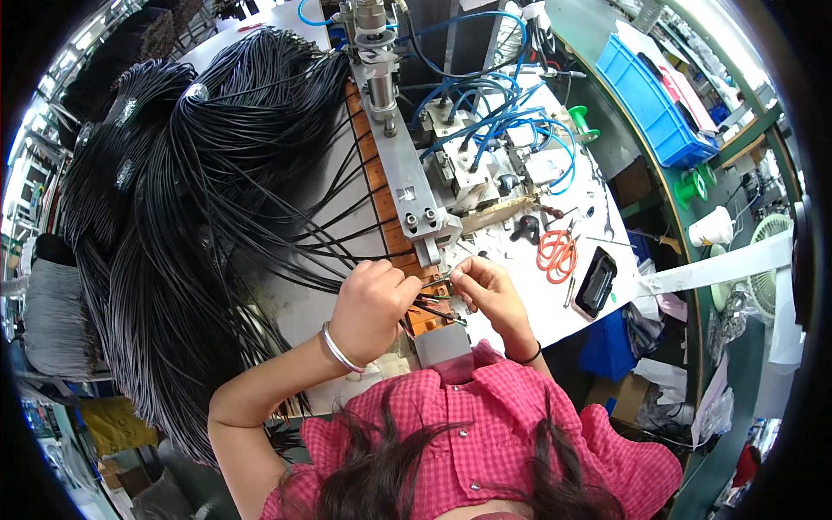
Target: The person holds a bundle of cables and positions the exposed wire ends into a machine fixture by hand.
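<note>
My left hand (373,303) is closed around a black cable (426,285) above the near end of an orange fixture strip (381,191). Just right of it, my right hand (487,290) pinches at the cable's tip, where thin wire ends show; exactly what its fingertips grip is too small to make out. Several black cables lie across the strip, and a few stripped ends with coloured wires (442,314) poke out below my fingers. A large bundle of black cables (199,173) spreads over the table's left side, some running to the strip.
A metal press arm (403,156) stands over the strip, with blue air tubes (511,130) behind it. Orange-handled scissors (557,251) and a black tray (596,282) lie on the white table at right. Beyond are a blue crate (654,108) and green spools (691,188).
</note>
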{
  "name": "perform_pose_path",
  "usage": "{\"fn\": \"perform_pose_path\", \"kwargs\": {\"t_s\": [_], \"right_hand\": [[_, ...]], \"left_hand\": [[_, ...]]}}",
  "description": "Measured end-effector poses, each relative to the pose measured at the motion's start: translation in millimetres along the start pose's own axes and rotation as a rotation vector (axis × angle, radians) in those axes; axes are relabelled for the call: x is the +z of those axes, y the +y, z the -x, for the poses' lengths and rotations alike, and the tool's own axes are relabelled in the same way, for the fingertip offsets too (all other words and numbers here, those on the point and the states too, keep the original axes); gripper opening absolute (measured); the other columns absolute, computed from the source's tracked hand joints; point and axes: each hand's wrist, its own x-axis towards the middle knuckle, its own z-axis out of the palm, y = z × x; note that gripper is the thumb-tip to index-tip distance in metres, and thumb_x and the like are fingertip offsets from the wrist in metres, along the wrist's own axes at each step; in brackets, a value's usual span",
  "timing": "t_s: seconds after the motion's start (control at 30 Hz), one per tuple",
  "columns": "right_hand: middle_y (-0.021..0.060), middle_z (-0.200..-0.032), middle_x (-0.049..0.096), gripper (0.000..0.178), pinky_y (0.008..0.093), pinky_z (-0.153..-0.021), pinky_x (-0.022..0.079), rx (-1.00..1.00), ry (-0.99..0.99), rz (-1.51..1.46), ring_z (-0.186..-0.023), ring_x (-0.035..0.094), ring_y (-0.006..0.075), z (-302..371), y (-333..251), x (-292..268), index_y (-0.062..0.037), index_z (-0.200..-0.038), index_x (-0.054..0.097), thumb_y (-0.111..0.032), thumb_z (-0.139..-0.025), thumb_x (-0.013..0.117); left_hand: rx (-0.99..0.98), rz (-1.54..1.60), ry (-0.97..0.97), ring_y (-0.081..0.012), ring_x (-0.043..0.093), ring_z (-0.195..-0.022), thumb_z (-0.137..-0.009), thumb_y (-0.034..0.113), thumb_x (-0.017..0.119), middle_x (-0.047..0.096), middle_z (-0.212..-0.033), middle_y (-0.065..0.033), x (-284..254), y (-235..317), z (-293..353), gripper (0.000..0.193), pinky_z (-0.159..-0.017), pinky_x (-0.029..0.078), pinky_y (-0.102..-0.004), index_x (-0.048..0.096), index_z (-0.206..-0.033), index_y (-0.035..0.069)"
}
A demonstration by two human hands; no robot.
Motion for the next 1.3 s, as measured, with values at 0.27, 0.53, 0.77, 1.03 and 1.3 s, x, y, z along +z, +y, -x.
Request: {"fn": "perform_pose_path", "kwargs": {"t_s": [0.27,0.53,0.77,1.03,1.3], "right_hand": [[-0.0055,-0.061,0.049,0.011,0.0162,-0.041,0.029,0.154,-0.126,0.012,-0.048,0.039,0.0,-3,-6,-5,-0.0065,-0.081,0.053,-0.015,-0.088,0.057],[-0.0056,-0.064,0.05,0.011,0.0157,-0.042,0.03,0.011,0.016,0.071,-0.05,0.042,0.0003,2,-3,1,-0.0061,-0.082,0.053,-0.015,-0.088,0.057],[-0.0017,-0.077,0.06,0.01,0.0146,-0.049,0.037,-0.3,0.073,0.071,-0.058,0.05,0.0015,10,-12,11,-0.0006,-0.093,0.062,-0.007,-0.085,0.06],[0.0021,-0.08,0.062,0.012,0.0174,-0.06,0.045,-0.132,0.047,-0.048,-0.071,0.057,0.005,16,-24,13,0.0017,-0.092,0.063,-0.005,-0.082,0.063],[0.0015,-0.076,0.062,0.01,0.0168,-0.047,0.038,-0.013,-0.069,-0.249,-0.06,0.052,0.0026,17,-23,6,0.0012,-0.088,0.063,-0.006,-0.082,0.065]], "left_hand": [[0.023,-0.051,0.0,-0.0269,0.05,-0.07,-0.057,0.004,0.06,0.05,-0.066,-0.0078,5,-3,0,0.016,-0.066,0.039,-0.0363,0.054,-0.072,0.005],[0.05,-0.19,-0.099,-0.0266,0.052,-0.074,-0.057,0.003,0.061,0.053,-0.068,-0.0072,-20,-14,-4,0.015,-0.068,0.04,-0.0358,0.056,-0.071,0.005],[-0.016,-0.044,0.052,-0.0259,0.054,-0.071,-0.059,0.003,0.061,0.056,-0.07,-0.0079,-9,-3,-3,0.02,-0.066,0.041,-0.0352,0.06,-0.079,0.004],[0.011,-0.02,-0.01,-0.0267,0.054,-0.071,-0.058,0.002,0.06,0.055,-0.07,-0.0089,-2,0,-2,0.025,-0.065,0.041,-0.0359,0.06,-0.083,0.002],[-0.02,0.01,-0.009,-0.0276,0.052,-0.073,-0.057,0.002,0.059,0.053,-0.072,-0.009,-4,2,-2,0.022,-0.066,0.04,-0.0364,0.056,-0.079,0.003]]}}
